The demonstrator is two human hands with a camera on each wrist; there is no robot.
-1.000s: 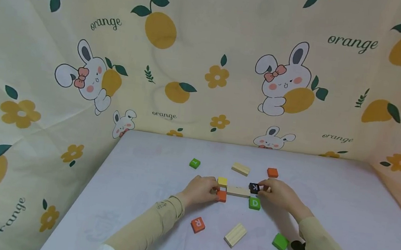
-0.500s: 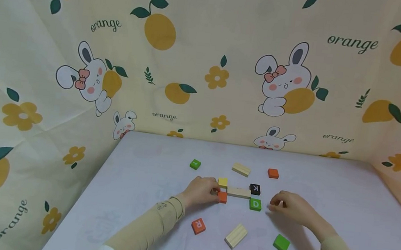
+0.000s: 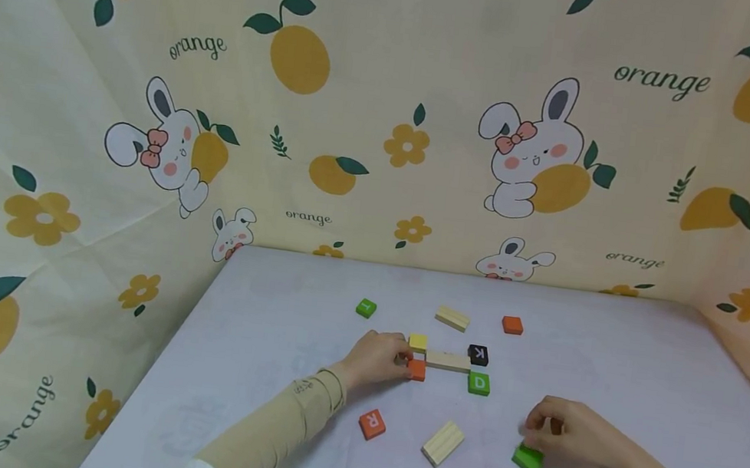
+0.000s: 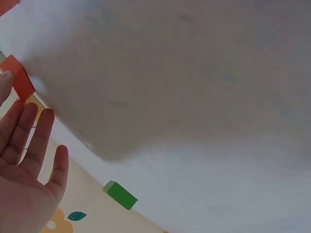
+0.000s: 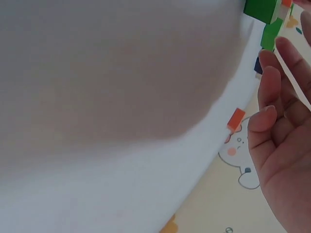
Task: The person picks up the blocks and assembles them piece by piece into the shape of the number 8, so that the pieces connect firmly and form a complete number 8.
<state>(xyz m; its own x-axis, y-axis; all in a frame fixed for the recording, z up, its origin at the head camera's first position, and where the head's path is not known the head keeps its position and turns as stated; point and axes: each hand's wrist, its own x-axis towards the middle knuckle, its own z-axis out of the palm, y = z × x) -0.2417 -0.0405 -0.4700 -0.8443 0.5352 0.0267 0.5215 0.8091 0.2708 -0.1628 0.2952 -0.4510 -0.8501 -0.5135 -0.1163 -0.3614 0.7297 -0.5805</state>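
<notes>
A plain wooden plank (image 3: pixel 448 361) lies flat mid-table. At its left end are a yellow block (image 3: pixel 417 342) and an orange block (image 3: pixel 416 370); at its right end, a black K block (image 3: pixel 478 355) and a green D block (image 3: pixel 479 384). My left hand (image 3: pixel 375 356) pinches the orange block between thumb and fingers. Its other fingers (image 4: pixel 41 131) stretch out in the left wrist view. My right hand (image 3: pixel 574 433) hovers at a plain green block (image 3: pixel 528 458), its fingertips over the block's far edge. Some right fingers (image 5: pixel 270 82) are loosely curled in the right wrist view.
Nearer me lie an orange R block (image 3: pixel 372 424) and a second wooden plank (image 3: pixel 443 444). Toward the back are a small green block (image 3: pixel 366 308), a third plank (image 3: pixel 452 318) and another orange block (image 3: pixel 513 325). A patterned cloth (image 3: pixel 361 109) hangs behind the white table (image 3: pixel 283 308).
My right hand has let go of the black K block and moved right and toward me, to the plain green block. My left hand stays at the orange block.
</notes>
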